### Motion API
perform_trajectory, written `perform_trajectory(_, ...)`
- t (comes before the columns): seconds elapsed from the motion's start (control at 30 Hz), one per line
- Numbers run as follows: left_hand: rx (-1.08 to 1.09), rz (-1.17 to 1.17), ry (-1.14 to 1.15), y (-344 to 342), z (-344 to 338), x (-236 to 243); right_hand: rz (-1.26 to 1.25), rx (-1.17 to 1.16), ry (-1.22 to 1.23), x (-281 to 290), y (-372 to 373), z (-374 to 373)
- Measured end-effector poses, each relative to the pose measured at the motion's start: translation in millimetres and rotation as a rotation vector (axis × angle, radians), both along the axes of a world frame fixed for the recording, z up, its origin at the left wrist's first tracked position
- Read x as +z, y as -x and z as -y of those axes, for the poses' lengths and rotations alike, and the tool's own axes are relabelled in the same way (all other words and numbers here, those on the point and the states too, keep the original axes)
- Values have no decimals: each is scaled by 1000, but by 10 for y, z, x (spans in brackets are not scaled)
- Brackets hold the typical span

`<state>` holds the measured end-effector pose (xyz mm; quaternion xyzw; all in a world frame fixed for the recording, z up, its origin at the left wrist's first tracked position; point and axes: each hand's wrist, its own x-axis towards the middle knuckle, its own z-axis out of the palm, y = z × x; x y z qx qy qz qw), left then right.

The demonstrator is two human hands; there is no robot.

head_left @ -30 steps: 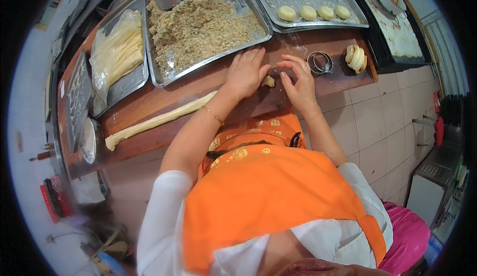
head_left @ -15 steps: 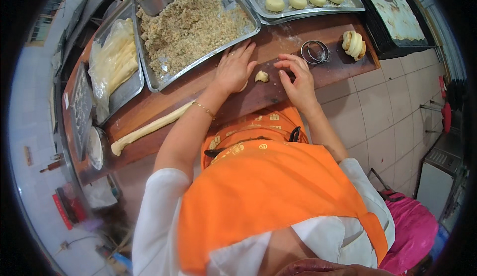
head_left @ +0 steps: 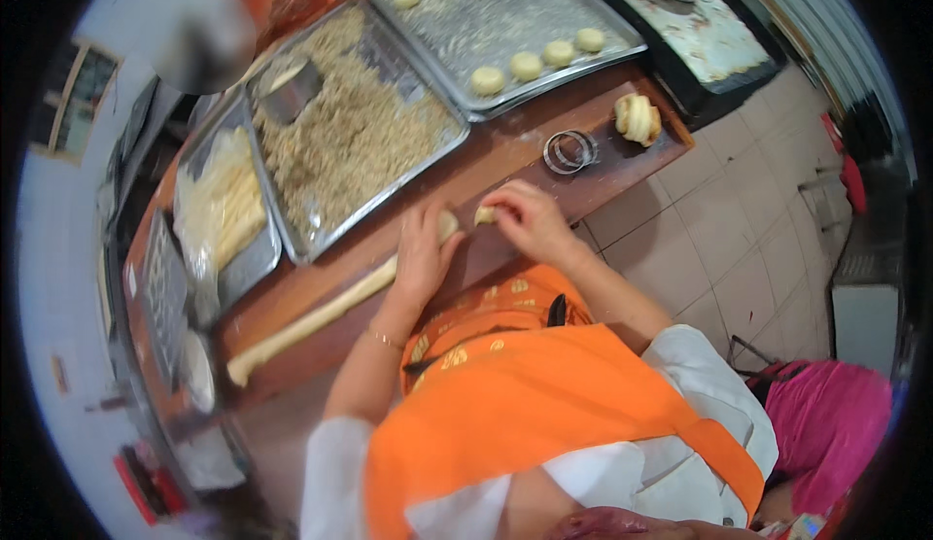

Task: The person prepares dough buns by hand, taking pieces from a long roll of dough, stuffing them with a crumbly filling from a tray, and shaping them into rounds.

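My left hand (head_left: 423, 253) curves round a pale piece of dough (head_left: 447, 225), which shows between its thumb and fingers. A long dough roll (head_left: 316, 321) lies on the wooden board, its right end passing behind that hand. Just to the right, my right hand (head_left: 533, 223) pinches a small dough lump (head_left: 485, 215) between thumb and fingertips. The two hands are close together but apart, near the board's front edge.
Beyond my hands stands a tray of crumbly filling (head_left: 364, 205) with a metal scoop (head_left: 290, 91). Another tray (head_left: 486, 49) bears several round dough cakes. Metal ring cutters (head_left: 570, 152) and a twisted dough piece (head_left: 638, 120) sit right. Bagged dough (head_left: 224, 200) lies left.
My left hand, flat on the board before, now curls round dough. My right hand has closed on the small lump that lay loose. The whole view has shifted, showing more of the far tray.
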<state>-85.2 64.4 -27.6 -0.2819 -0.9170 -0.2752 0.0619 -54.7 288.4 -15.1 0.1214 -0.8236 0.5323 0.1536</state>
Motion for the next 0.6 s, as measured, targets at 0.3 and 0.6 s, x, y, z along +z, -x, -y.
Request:
perform_trajectory(0.3, -17, 1221, -1406, 181, -198, 255, -200, 250, -292, 260, 391, 268)
perform_trajectory(0.6, 106, 878, -1045, 9, -135, 482, 7, -26, -117, 595, 1148, -558)
